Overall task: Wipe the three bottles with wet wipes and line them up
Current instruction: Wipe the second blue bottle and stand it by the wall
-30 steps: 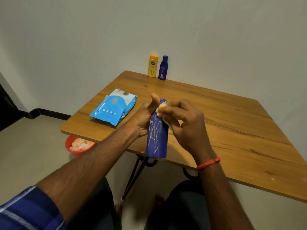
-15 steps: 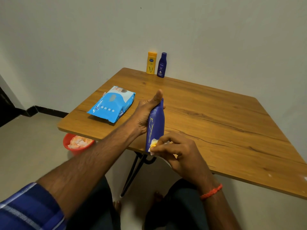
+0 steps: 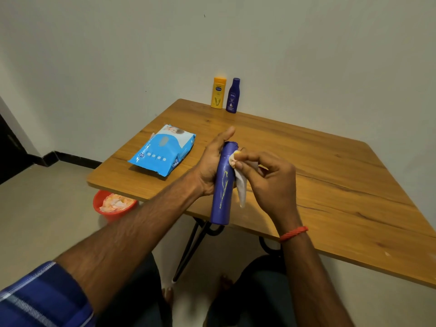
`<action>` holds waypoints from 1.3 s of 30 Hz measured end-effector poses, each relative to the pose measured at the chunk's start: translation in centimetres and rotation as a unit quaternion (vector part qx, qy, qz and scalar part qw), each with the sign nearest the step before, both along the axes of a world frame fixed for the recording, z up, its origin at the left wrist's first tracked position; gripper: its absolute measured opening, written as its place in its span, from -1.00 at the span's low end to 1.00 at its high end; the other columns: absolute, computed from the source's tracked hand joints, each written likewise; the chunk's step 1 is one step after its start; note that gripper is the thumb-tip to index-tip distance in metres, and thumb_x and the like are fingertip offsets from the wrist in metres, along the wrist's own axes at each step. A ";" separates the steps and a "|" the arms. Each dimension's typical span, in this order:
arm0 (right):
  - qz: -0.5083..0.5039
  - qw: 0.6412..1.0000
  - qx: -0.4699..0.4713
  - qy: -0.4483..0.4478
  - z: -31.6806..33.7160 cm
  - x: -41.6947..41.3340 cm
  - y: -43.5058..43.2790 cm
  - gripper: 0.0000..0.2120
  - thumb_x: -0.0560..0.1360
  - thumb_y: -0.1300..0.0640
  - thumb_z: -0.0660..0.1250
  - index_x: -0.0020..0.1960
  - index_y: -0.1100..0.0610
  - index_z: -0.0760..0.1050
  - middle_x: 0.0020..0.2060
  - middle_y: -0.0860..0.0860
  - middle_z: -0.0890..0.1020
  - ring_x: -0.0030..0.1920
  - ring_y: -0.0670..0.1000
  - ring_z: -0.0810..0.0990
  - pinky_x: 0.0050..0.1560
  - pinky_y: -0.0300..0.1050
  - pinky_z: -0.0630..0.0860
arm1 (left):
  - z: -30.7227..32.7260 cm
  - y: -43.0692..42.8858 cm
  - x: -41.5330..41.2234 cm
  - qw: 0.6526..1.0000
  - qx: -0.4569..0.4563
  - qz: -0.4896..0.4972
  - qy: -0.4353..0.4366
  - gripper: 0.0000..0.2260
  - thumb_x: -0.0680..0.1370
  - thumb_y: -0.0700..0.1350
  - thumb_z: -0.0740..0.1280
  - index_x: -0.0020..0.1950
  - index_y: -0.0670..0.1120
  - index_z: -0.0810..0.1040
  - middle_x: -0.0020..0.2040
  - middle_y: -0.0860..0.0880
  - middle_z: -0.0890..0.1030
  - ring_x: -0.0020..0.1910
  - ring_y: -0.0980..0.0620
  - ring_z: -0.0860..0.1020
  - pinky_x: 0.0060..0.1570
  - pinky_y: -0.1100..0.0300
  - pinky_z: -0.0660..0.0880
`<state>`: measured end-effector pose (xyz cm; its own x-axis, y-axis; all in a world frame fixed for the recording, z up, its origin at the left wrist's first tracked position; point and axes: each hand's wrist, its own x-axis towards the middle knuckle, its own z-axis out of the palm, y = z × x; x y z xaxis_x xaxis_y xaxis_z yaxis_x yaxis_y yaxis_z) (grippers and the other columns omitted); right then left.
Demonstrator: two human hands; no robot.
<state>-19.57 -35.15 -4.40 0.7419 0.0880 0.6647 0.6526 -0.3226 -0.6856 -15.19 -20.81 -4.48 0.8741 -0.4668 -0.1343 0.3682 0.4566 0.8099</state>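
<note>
The fingers (image 3: pixel 250 158) of the right hand (image 3: pixel 271 182) pinch a crumpled wet wipe (image 3: pixel 241 185) against the neck of the tall blue bottle (image 3: pixel 221 201), just under its cap, and the wipe's loose end hangs beside the bottle. The left hand (image 3: pixel 210 168) grips that bottle from behind, thumb straight up past the cap, holding it upright in the air over the near edge of the counter (image 3: pixel 330 185). Yellow streaks (image 3: pixel 224 182) run down its front, so it looks only partly wiped. The yellow bottle (image 3: pixel 219 93) and small dark bottle (image 3: pixel 233 95) stand side by side at the counter's far corner; whether they are clean I cannot tell. The wipes pack (image 3: pixel 162 149) lies by the left edge, above a red bin (image 3: pixel 113 208) of used wipes on the floor. Likely left: finishing this bottle and setting it in line.
</note>
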 end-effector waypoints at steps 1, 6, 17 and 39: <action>-0.010 1.000 0.011 0.009 0.2 0.1 0.3 -0.87 0.47 0.19 0.48 0.01 0.13 0.69 -0.07 -0.02 0.71 0.01 -0.06 0.66 -0.05 0.02 0.63 | -0.3 0.0 -0.1 1.000 0.000 0.009 0.003 -0.53 0.50 0.28 0.30 -0.33 -0.11 0.54 -0.44 0.00 0.54 -0.45 0.08 0.53 -0.30 0.25 0.52; 0.002 0.998 -0.053 0.015 0.9 0.0 0.9 -0.85 0.49 0.21 0.44 0.05 0.12 0.68 -0.04 0.01 0.65 0.04 -0.08 0.60 -0.01 -0.10 0.60 | -0.6 0.1 -0.5 0.999 -0.011 0.034 -0.001 -0.58 0.55 0.18 0.28 -0.32 -0.10 0.60 -0.40 0.00 0.57 -0.40 0.08 0.55 -0.29 0.23 0.53; 0.192 0.962 -0.190 0.042 -2.6 -4.7 -0.2 -0.83 0.43 0.17 0.51 0.02 0.06 0.72 -0.06 -0.06 0.62 -0.01 -0.04 0.61 -0.03 -0.15 0.57 | -1.4 0.8 0.4 0.997 0.044 0.052 -0.040 -0.58 0.56 0.21 0.26 -0.32 -0.09 0.45 -0.46 0.00 0.43 -0.51 0.08 0.37 -0.50 0.25 0.30; 0.113 0.951 -0.287 -0.004 -0.7 -4.1 0.5 -0.81 0.46 0.18 0.48 0.05 0.00 0.69 -0.02 -0.04 0.55 -0.03 -0.12 0.53 -0.06 -0.24 0.54 | -1.1 0.7 0.0 0.995 0.024 0.089 -0.031 -0.34 0.42 0.49 0.20 -0.25 -0.15 0.54 -0.34 -0.13 0.46 -0.41 -0.02 0.47 -0.44 0.29 0.40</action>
